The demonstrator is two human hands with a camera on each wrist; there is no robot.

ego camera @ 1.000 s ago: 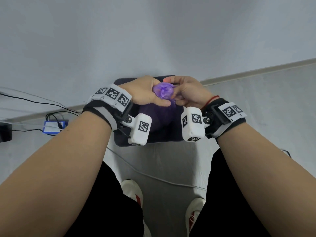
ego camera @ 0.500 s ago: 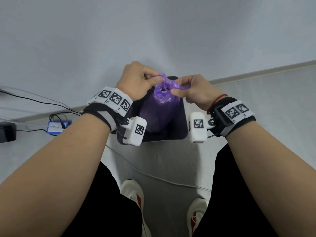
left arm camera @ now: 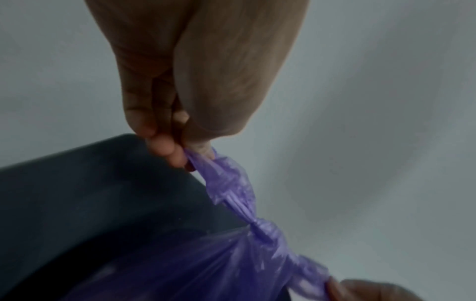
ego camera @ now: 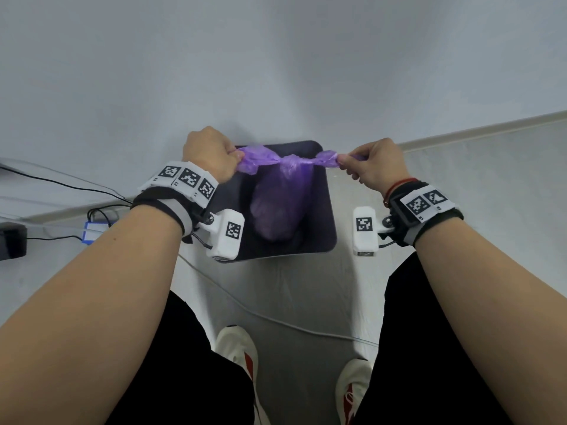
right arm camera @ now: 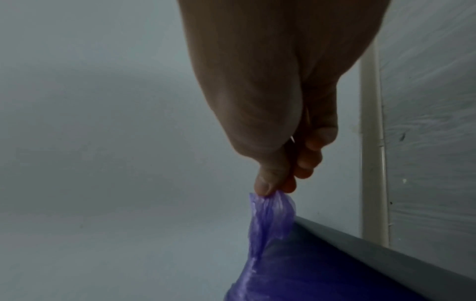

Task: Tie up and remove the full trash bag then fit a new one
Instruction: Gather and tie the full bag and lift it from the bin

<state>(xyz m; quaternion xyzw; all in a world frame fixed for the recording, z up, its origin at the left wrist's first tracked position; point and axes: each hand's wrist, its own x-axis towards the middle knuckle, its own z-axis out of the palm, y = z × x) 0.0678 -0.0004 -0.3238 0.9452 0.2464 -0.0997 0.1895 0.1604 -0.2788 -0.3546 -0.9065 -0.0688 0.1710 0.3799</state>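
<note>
The tying step is in hand: the purple trash bag [ego camera: 282,197] hangs inside the dark bin [ego camera: 325,210] at twelve o'clock from the person's feet, its two top ears crossed into a knot [ego camera: 283,161]. The left hand [ego camera: 211,154], at nine o'clock of the knot, pinches one ear between thumb and curled fingers [left arm camera: 165,146]; the right hand [ego camera: 376,165], at three o'clock, pinches the other. Next, I judge, the knot needs snugging or a second tie, then lifting the bag straight up out of the bin.
</note>
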